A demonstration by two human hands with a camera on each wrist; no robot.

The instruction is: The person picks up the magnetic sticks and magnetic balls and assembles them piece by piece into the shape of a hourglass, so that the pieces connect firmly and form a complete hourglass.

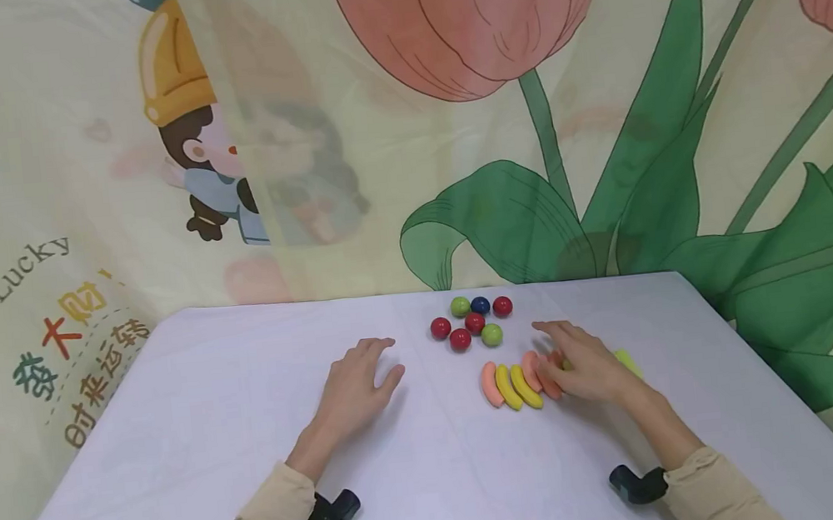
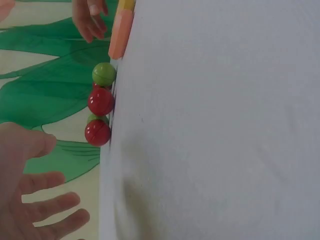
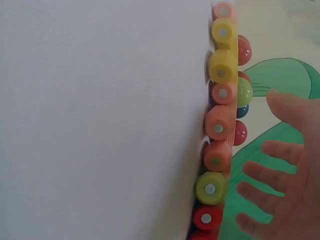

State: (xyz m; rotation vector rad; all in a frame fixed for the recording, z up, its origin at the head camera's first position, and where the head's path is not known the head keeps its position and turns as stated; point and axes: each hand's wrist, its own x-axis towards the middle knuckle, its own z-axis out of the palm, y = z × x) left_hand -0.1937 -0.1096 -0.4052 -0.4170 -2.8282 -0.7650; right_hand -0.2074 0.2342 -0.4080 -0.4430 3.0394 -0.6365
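- Head view: the left hand (image 1: 354, 391) hovers over the white bench (image 1: 423, 485), to the left of everything lying there; its fingers reach forward, relaxed, with the thumb apart, gripping nothing.
- Head view: the right hand (image 1: 585, 368) is over the right part of a row of small coloured pieces (image 1: 507, 387) and hides some of them; its fingers are extended and loose.
- Head view: the row begins at its left with a pink piece, then two curved yellow ones; a light green piece (image 1: 625, 361) shows beyond the right hand.
- Head view: behind the row, near the bench's far edge, sit seven balls (image 1: 460, 339): four red, two green, one blue.
- Left wrist view: the left hand's fingers are spread, apart from the balls; the right hand appears near the orange end of a piece.
- Right wrist view: the right hand's fingers are spread beside the row, which runs pink, yellow, yellow, pink, two orange, green, then red pieces (image 3: 206, 218).
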